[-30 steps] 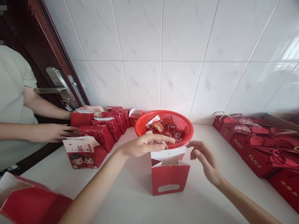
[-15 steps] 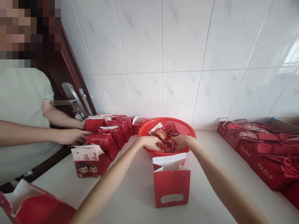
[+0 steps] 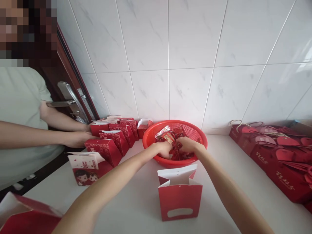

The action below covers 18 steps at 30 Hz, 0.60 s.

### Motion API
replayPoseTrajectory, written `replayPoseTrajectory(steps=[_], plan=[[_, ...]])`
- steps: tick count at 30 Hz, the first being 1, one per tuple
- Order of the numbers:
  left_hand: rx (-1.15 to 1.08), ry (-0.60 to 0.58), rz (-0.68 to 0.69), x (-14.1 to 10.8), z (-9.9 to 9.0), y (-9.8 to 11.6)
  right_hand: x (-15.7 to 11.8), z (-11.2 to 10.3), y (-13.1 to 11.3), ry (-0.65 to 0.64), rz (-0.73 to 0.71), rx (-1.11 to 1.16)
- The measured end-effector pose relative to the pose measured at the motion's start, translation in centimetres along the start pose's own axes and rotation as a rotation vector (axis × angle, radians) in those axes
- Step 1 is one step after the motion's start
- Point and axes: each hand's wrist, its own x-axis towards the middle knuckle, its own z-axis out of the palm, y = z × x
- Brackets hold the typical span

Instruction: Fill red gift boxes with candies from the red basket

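Both of my hands are inside a red plastic basket (image 3: 198,128) holding red-wrapped sweets (image 3: 179,131). My left hand (image 3: 165,149) reaches in from the left, its fingertips hidden among the packets. Opposite it, my right hand (image 3: 186,144) has its fingers bent down onto the sweets; what they hold, if anything, is hidden. Just in front of the basket an open red paper box (image 3: 180,201) stands upright, its white inside showing at the top.
Several red boxes (image 3: 103,148) stand in rows at the left, where another person's hands (image 3: 79,138) touch them. An open box (image 3: 31,221) is at the near left corner. Red gift bags (image 3: 270,162) line the right side against the tiled wall.
My hands have moved closer together in the basket, fingers deeper among the sweets. The other person's near hand has shifted slightly behind the boxes. The view has shifted a little.
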Motion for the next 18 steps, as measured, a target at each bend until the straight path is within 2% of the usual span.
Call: replayPoseTrajectory(steps=[5,9,13,18], plan=[[0.052,-0.043,0.067,0.1,0.1,0.2,0.1,-0.1,0.2,0.149,0.017,0.064],[0.035,-0.076,0.114,-0.2,-0.3,0.7,0.4,-0.2,0.5,0.273,0.096,0.136],[0.017,-0.132,0.095,-0.3,-0.9,1.7,0.6,-0.4,0.5,0.375,0.163,0.235],[0.003,-0.2,0.082,0.3,-1.7,3.4,0.7,-0.4,0.6,0.444,0.18,0.354]])
